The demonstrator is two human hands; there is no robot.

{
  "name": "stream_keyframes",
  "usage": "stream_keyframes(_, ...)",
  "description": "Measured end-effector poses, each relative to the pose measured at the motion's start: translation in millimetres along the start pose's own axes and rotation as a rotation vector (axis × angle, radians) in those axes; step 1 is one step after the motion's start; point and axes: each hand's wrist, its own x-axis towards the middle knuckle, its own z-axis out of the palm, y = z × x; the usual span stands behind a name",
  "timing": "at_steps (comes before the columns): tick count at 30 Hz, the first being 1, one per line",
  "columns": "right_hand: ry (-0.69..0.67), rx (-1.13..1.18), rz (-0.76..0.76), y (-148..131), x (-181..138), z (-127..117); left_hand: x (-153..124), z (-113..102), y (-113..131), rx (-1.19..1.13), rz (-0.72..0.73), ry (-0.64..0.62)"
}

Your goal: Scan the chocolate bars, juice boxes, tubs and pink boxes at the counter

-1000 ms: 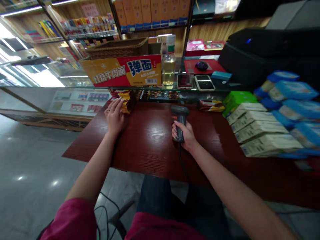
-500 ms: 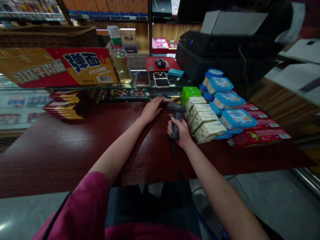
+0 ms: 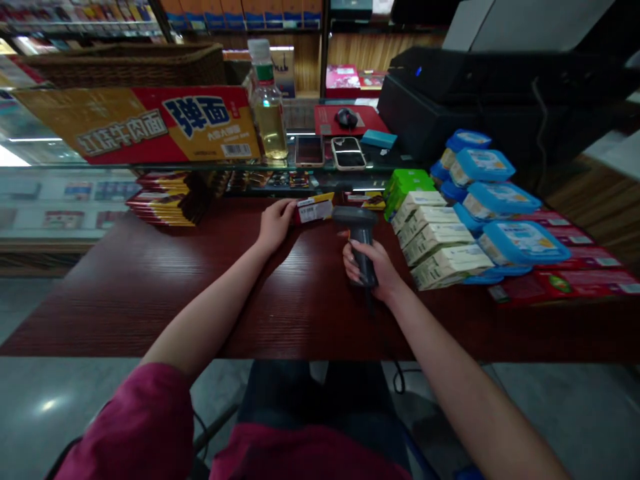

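My right hand (image 3: 373, 263) is closed round the grip of a dark barcode scanner (image 3: 359, 235) that stands upright over the dark red wooden table (image 3: 150, 293). My left hand (image 3: 276, 222) grips a flat packet (image 3: 314, 209) with a white barcode label, tilted up just left of the scanner's head. More flat packets (image 3: 367, 199) lie behind the scanner by the glass counter. A stack of similar flat packets (image 3: 167, 198) sits at the table's back left.
Cream boxes (image 3: 435, 237), a green box (image 3: 407, 185) and blue-lidded tubs (image 3: 493, 193) crowd the table's right. On the glass counter (image 3: 200, 167) stand a long noodle carton (image 3: 145, 127), a bottle (image 3: 267, 110), two phones (image 3: 330, 151), a mouse (image 3: 347, 118) and a black printer (image 3: 480, 87).
My left hand left the stack at the back left, reached across to the packets by the counter and lifted one beside the scanner. The view swung right. My right hand kept the scanner.
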Motion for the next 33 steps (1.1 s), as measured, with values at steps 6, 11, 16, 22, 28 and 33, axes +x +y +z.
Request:
stream_keyframes(6,-0.123,-0.018,0.076,23,23,57,-25,-60,-17,-0.268,-0.287,0.021)
stream_keyframes(11,-0.117,-0.008,0.095,42,40,81,-28,-81,-17,-0.289,-0.354,0.05)
stream_keyframes(16,-0.101,-0.027,0.108,45,42,76,-27,-77,-15,-0.306,-0.366,0.056)
stream_keyframes(22,-0.101,-0.021,0.102,42,40,77,-29,-78,-15,-0.318,-0.326,0.0)
stream_keyframes(28,-0.047,-0.002,0.05,36,36,72,-25,-102,-5,-0.051,-0.142,-0.121)
stream_keyframes(33,0.01,0.003,0.025,30,35,69,-21,-147,-7,0.2,0.161,0.154)
